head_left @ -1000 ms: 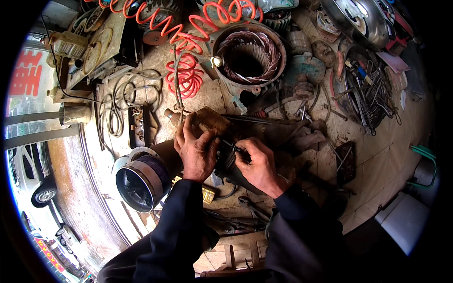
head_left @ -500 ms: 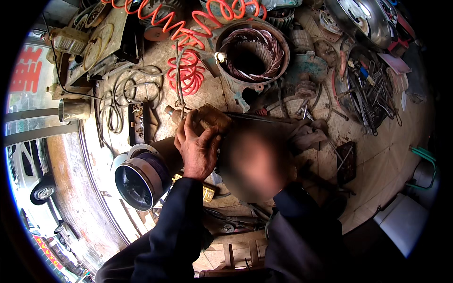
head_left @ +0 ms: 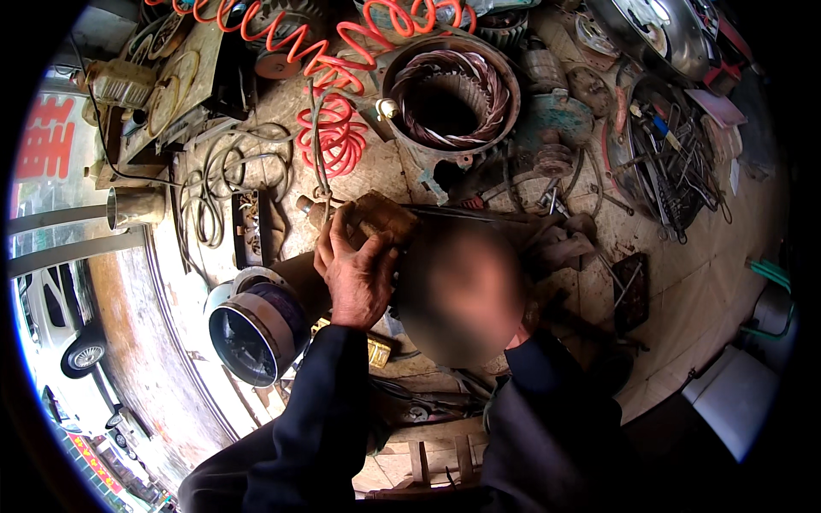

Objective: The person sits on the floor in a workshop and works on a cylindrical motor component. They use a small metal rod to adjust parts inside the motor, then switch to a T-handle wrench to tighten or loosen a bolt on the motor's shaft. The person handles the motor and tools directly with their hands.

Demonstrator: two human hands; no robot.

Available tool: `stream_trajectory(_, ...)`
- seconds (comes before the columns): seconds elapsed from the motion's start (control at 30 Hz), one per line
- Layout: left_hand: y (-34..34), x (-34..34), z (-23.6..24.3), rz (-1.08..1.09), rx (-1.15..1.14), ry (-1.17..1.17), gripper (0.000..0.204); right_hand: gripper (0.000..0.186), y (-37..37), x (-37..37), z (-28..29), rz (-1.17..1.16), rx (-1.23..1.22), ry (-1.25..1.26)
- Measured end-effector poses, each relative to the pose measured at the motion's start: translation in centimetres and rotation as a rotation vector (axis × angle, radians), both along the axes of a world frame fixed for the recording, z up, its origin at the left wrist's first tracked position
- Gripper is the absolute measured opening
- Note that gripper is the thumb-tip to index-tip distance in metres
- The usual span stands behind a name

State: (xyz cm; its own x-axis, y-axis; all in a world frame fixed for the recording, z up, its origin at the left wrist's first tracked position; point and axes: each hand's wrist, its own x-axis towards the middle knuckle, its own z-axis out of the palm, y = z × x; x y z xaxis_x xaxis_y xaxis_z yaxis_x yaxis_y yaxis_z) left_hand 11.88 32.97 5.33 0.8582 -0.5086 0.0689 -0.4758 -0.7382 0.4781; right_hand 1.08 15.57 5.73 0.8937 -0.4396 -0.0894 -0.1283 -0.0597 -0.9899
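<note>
In the head view, I am bringing my left hand [head_left: 352, 278] up to a brownish, worn, box-shaped block [head_left: 385, 214], which is sitting at the middle of the workspace, just beyond my knuckles. My fingers are bending and standing apart, with the fingertips lying against the block's near side; I cannot tell whether they are pinching anything. A heavy blur is covering my right hand [head_left: 469, 291], so I cannot tell its state or what it is touching; it is reaching in beside the left, near the block.

Beyond the block, a round metal housing lined with reddish-brown windings [head_left: 500, 103] is standing with its opening upward, and a bright red coiled hose [head_left: 332, 141] is lying to its left. A white-rimmed cylindrical container [head_left: 272, 312] is tipping its open mouth toward me, left of my left wrist. A crumpled greyish cloth [head_left: 564, 244] is lying to the right.
</note>
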Motion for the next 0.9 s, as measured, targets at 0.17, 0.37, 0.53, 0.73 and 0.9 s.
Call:
stream_trajectory(0.17,0.1,0.0,0.1,-0.001,-0.001,-0.007,0.031,0.017,-0.6,-1.2,-1.4,-0.073,0.172,0.075)
stream_trajectory(0.37,0.3,0.1,0.1,0.013,0.010,-0.001,0.030,0.015,-0.9,-1.0,-1.0,-0.078,0.273,0.095)
stream_trajectory(0.53,0.0,0.0,0.1,0.011,-0.001,0.001,0.029,0.014,-0.6,-1.0,-1.8,-0.111,0.404,0.079)
stream_trajectory(0.73,0.2,0.0,0.1,0.017,-0.011,0.016,0.028,0.013,-0.5,-1.1,-2.2,-0.095,0.415,0.061)
stream_trajectory(0.9,0.0,0.0,0.3,0.014,-0.020,0.013,0.029,0.014,-0.9,-1.1,-1.2,-0.054,0.453,0.084)
